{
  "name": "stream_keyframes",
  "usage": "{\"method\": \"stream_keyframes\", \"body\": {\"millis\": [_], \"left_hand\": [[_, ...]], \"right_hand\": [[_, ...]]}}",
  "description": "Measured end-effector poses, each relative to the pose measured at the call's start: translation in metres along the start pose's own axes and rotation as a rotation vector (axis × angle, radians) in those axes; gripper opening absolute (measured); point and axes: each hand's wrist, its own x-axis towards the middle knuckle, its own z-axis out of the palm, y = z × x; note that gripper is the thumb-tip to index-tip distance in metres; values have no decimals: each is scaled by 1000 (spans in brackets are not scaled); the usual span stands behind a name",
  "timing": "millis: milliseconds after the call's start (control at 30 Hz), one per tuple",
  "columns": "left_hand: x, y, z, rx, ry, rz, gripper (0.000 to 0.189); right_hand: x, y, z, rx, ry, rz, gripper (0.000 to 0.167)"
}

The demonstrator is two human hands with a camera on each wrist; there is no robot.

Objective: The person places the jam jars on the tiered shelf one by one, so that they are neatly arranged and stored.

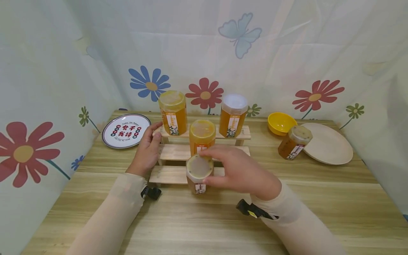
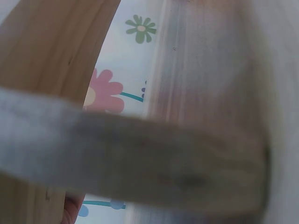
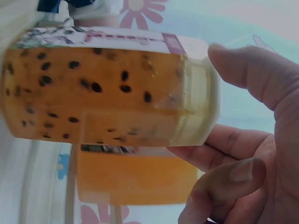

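Note:
My right hand [image 1: 242, 170] pinches a hexagonal jar [image 1: 199, 168] by its pale lid, thumb on the near side and fingers on the far side. In the right wrist view, this jar shows amber contents with dark seeds [image 3: 96, 87]. It stands at the lowest step of a three-step wooden rack [image 1: 169, 173]; whether its base rests fully there is hidden. At the rack's left end, my left hand [image 1: 148, 150] grips the top step. An orange jar [image 1: 202, 136] is on the middle step. Two more jars, left [image 1: 175, 117] and right [image 1: 233, 118], occupy the top step.
Left of the rack lies a white plate [image 1: 126, 141] with printed characters. To the right are a yellow bowl [image 1: 282, 124], another seeded jar [image 1: 291, 145] and a beige plate [image 1: 331, 145]; that jar leans beside the plate's edge. A flowered curtain [image 1: 185, 46] hangs behind the table [image 1: 178, 226].

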Motion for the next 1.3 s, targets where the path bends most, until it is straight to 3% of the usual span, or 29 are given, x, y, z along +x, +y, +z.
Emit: {"method": "stream_keyframes", "body": {"millis": [367,633,833,1067,1300], "left_hand": [[0,0,0,10,7,-10,47],[1,-2,-1,4,-2,1,47],[2,-2,-1,-5,-5,36,47],[2,-1,-1,-22,-9,24,47],[2,-1,-2,-30,-11,31,47]], "right_hand": [[10,-11,29,125,93,55,65],[15,-14,54,162,231,-2,66],[19,-14,65,201,288,-5,68],[23,-12,77,241,361,-54,68],[26,-11,84,283,326,-33,72]]}}
